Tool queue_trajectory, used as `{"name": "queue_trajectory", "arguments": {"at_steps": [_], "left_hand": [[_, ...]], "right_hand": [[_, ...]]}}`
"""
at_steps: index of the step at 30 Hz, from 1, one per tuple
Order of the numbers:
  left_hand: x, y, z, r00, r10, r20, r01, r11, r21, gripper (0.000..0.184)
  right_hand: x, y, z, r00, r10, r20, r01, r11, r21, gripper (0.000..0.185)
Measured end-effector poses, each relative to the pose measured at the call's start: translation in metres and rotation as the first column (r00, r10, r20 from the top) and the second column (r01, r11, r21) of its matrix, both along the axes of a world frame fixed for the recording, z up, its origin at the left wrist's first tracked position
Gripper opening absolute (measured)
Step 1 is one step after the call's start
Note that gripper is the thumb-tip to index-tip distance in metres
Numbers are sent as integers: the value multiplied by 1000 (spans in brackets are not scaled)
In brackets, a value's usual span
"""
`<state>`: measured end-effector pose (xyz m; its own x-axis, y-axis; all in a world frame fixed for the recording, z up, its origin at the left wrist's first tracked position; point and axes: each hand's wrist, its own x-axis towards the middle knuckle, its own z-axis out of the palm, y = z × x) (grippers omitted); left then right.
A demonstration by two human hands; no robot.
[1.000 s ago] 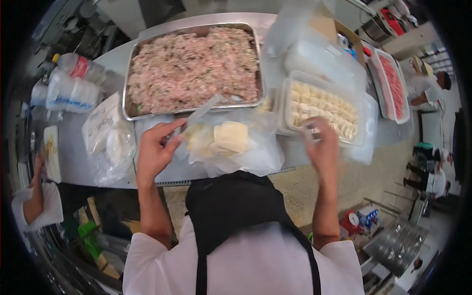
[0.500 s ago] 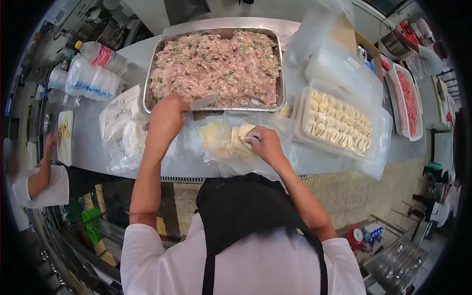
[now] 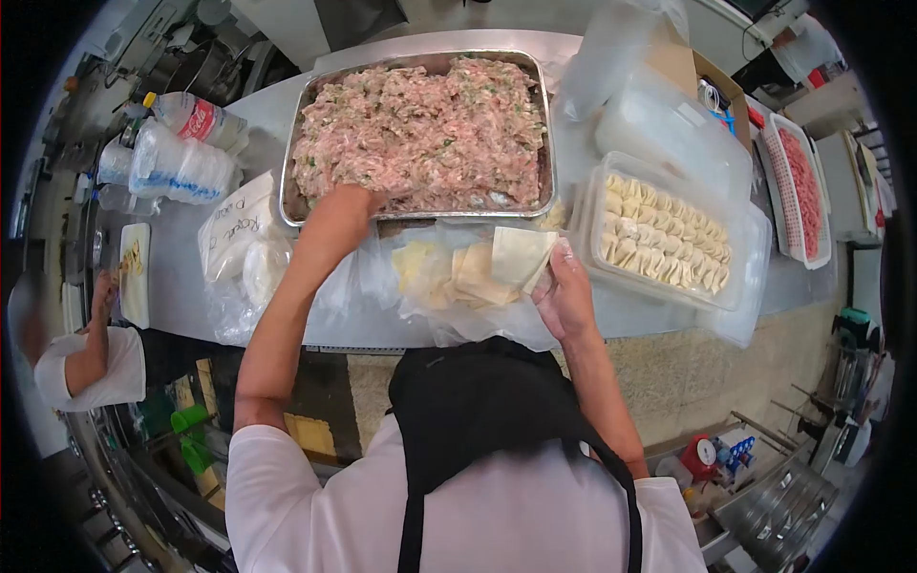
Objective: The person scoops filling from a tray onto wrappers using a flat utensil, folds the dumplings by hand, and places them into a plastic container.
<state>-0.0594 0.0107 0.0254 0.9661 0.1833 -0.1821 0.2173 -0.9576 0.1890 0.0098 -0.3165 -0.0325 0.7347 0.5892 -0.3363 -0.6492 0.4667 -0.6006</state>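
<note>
A metal tray (image 3: 420,215) holds pink minced filling flecked with green. My left hand (image 3: 339,224) is closed at the tray's near left edge, over the filling; the flat tool seen in it earlier is mostly hidden. Between the fingers of my right hand (image 3: 565,291) is a square dough wrapper (image 3: 517,256), raised by its right edge. Below and left of it, a stack of wrappers (image 3: 478,277) lies on crumpled clear plastic. Folded dumplings (image 3: 666,229) fill a clear container (image 3: 600,250) in rows to the right of my right hand.
A plastic bag (image 3: 234,234) lies left of the stack, with bottles (image 3: 196,124) behind it. Lids (image 3: 673,134) and a basket of pink meat (image 3: 802,196) stand to the right. At far left, another person (image 3: 100,358) works beside a cutting board (image 3: 135,277).
My right hand has gone from the dumpling container to the stack and lifted one wrapper rightward. My left hand has moved with the flat tool to the tray's near left side.
</note>
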Motion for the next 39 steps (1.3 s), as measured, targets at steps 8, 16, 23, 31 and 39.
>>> {"name": "queue_trajectory", "arguments": {"at_steps": [8,16,23,31,39], "left_hand": [[6,15,19,998,24,-60,-29,996,-85,25],[17,28,20,988,-91,-126,18,873,-488,37],[17,31,17,976,-125,-176,125,992,-11,43],[8,38,19,973,-109,-206,-42,789,-613,35],[-15,0,21,979,101,-176,-203,429,-880,34]], "right_hand": [[2,-6,-12,970,37,-239,5,984,176,41],[6,1,-16,981,8,-193,11,995,96,38],[6,-1,-24,984,-31,-174,43,997,66,44],[8,12,-19,981,-68,-183,82,994,71,44],[28,72,-24,923,-99,-372,185,961,205,46]]}}
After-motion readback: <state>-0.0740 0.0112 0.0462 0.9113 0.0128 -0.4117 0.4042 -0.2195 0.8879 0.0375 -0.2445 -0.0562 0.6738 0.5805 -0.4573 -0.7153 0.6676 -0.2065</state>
